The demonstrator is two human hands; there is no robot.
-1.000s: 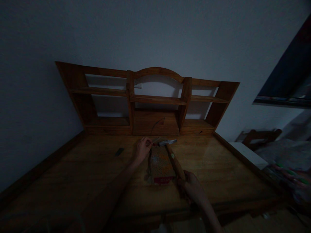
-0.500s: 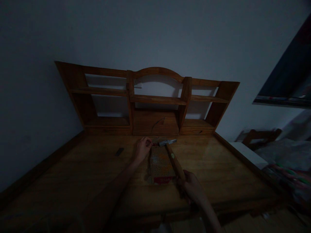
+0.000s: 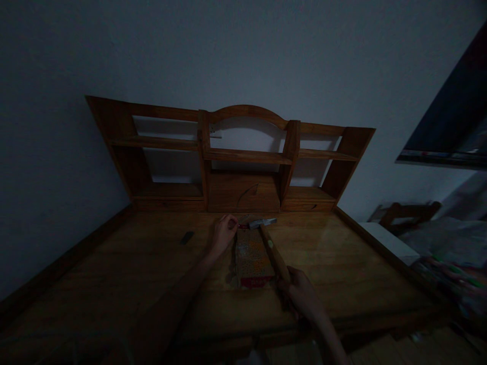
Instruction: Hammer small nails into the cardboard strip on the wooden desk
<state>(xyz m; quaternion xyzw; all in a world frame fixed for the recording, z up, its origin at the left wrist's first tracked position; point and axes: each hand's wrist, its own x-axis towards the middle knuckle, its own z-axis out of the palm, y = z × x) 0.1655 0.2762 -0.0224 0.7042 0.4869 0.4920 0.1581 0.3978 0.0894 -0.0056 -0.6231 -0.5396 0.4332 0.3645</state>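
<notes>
My right hand (image 3: 299, 290) is wrapped round the wooden handle of a hammer (image 3: 274, 253). Its metal head lies over the far end of a speckled brick-like block (image 3: 254, 256) with a red front face. At that far end, my left hand (image 3: 225, 230) has its fingertips pinched together beside a small dark-red piece (image 3: 242, 226). That piece reaches from the fingertips towards the hammer head, and dim light hides what exactly it is. The block lies on the wooden desk (image 3: 335, 263) between my two forearms.
A small dark flat piece (image 3: 186, 237) lies on the desk to the left. Along the back stands a wooden shelf unit (image 3: 247, 157) against the wall. To the right are a white surface (image 3: 388, 242), a wooden chair back (image 3: 411, 215) and piled plastic-covered things (image 3: 449, 243).
</notes>
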